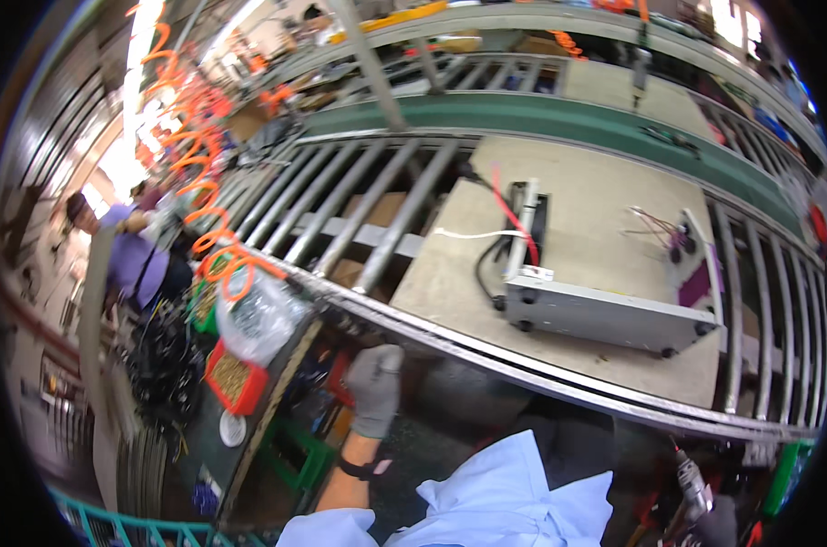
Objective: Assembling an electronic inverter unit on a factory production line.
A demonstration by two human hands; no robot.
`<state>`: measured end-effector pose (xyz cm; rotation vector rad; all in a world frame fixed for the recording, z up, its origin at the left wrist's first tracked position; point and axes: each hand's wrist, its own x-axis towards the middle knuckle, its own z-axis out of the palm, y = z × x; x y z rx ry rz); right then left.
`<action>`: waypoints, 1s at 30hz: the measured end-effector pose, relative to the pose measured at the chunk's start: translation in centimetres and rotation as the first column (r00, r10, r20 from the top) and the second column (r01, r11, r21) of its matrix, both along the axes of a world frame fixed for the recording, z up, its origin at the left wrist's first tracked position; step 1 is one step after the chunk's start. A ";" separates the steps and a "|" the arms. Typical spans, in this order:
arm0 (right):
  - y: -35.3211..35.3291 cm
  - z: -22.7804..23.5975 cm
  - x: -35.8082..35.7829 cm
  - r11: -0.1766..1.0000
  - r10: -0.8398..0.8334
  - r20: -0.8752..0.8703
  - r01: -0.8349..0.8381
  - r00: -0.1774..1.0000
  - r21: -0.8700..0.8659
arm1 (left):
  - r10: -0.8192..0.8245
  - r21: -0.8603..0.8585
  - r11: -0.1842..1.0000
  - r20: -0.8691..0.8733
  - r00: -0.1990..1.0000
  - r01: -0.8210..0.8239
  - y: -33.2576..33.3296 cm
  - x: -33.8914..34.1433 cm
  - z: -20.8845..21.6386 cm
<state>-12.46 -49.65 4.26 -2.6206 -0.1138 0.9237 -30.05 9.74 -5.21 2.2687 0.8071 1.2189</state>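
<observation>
My left hand (374, 392), in a grey glove, is raised beside the conveyor's near edge. Its fingers are curled closed, and whatever they may hold is hidden. At the lower right my right hand (716, 523), in a dark glove, grips a silver power screwdriver (694, 483) whose thin tip points up toward the conveyor. On a beige board (450, 273) before me lies a grey metal chassis (605, 314), open on top, with small dark feet along its side. Red and white wires (514, 219) and a black cable come out at its left end; thin wires show at the right.
Metal rollers (341, 210) flank the board, within the conveyor's raised near rail (432, 339). To the left stand a red bin of small fasteners (235, 378) and a clear plastic bag (258, 314), under a coiled orange hose (195, 164). A person in purple (140, 260) is farther left.
</observation>
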 end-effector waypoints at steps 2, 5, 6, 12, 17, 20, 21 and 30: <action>3.6 -0.6 -1.6 0.969 -0.081 -0.027 0.085 0.996 0.231 | 0.245 -0.046 0.969 0.000 0.970 -0.245 4.4 -6.4 1.5; 8.1 -1.9 -2.9 0.854 -0.226 -0.168 0.278 0.960 0.440 | 0.524 -0.332 0.829 0.185 0.831 -0.449 11.1 -14.9 3.6; 9.3 -2.4 -3.0 0.822 -0.222 -0.178 0.282 0.959 0.494 | 0.615 -0.187 0.786 0.137 0.776 -0.589 13.3 -17.6 4.2; 13.7 -4.0 -2.5 0.748 -0.166 -0.155 0.226 0.974 0.624 | 0.779 0.168 0.617 0.004 0.626 -0.769 19.8 -25.3 5.8; 15.4 -2.4 -3.6 0.543 0.005 -0.226 0.187 0.974 0.819 | 0.507 -0.285 0.847 0.177 0.844 -0.449 13.8 -18.9 6.0; 17.1 -2.3 -3.5 0.641 0.209 -0.373 0.161 0.904 0.750 | 0.116 -0.593 0.804 0.200 0.973 0.026 5.0 -9.6 4.2; 17.9 -2.8 -3.3 0.765 0.230 -0.420 0.104 0.878 0.636 | -0.052 -0.626 0.766 0.162 0.985 0.143 2.1 -6.5 3.8; 24.6 -7.5 -6.2 0.694 0.293 0.063 -0.258 0.954 0.672 | -0.374 -0.936 0.039 0.311 0.874 0.350 -8.8 7.1 2.6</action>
